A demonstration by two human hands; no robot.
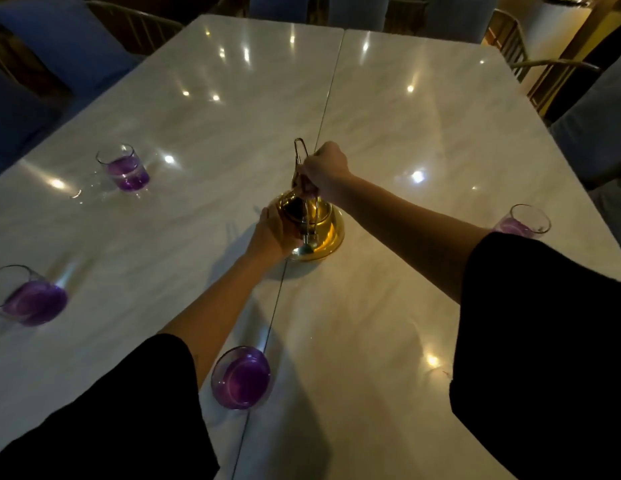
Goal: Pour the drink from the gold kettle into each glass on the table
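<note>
The gold kettle [323, 226] stands upright on the white marble table [388, 133], near its middle seam. My right hand [324, 169] grips the tall wire handle from above. My left hand [272, 233] is pressed against the kettle's left side. Several clear glasses hold purple drink: one at the far left [125, 168], one at the left edge [32, 299], one close to me by the seam [241, 377], and one at the right [524, 221], partly hidden behind my right sleeve.
Blue upholstered chairs [59, 39] with metal frames ring the table at the left, back and right. A small wet patch [87, 188] glints beside the far-left glass. The two table tops meet at a seam [328, 88] down the middle.
</note>
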